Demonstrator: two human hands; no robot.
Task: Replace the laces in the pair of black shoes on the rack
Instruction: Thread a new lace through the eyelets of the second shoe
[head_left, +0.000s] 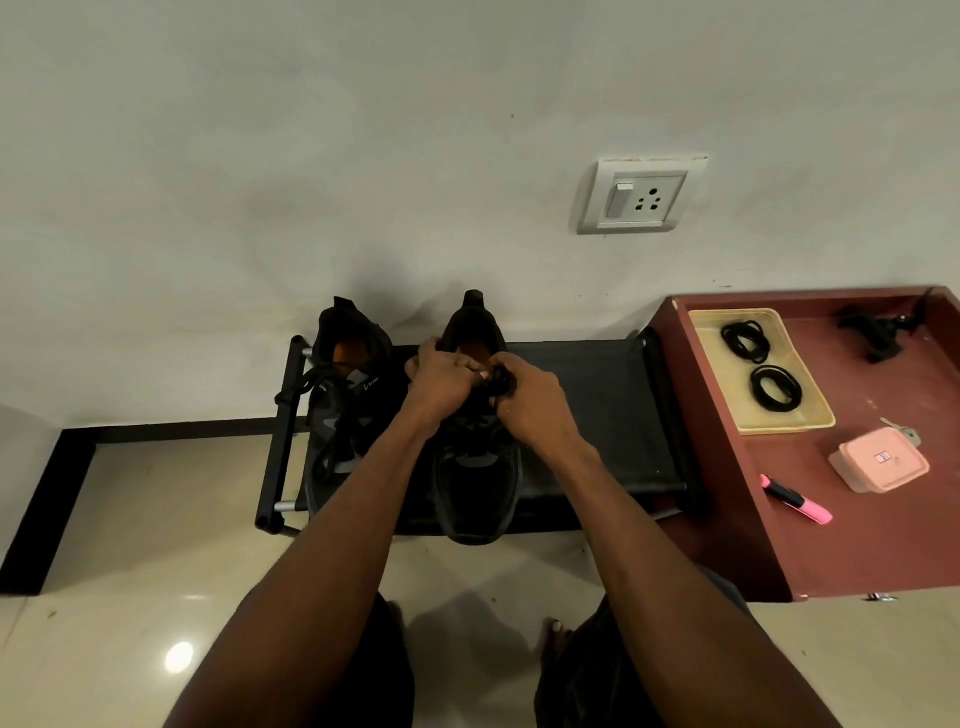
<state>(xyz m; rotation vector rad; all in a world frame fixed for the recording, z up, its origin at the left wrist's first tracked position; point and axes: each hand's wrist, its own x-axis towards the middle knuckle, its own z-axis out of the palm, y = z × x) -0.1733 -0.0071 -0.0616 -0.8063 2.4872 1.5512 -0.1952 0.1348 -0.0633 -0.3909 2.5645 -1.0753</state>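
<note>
Your left hand (441, 376) and right hand (524, 400) pinch the lace (500, 383) atop the right shoe (478, 467) on the rack (597, 395). You look to be untying it. Next, pull it loose. New laces (776, 387) wait in the tray (789, 423).

A home: shoe rack (597, 395); wall socket (641, 195); tiled floor (156, 519).

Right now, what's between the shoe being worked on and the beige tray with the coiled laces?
Head view: only bare black rack fabric and the maroon table edge lie between the right shoe and the tray.
</note>
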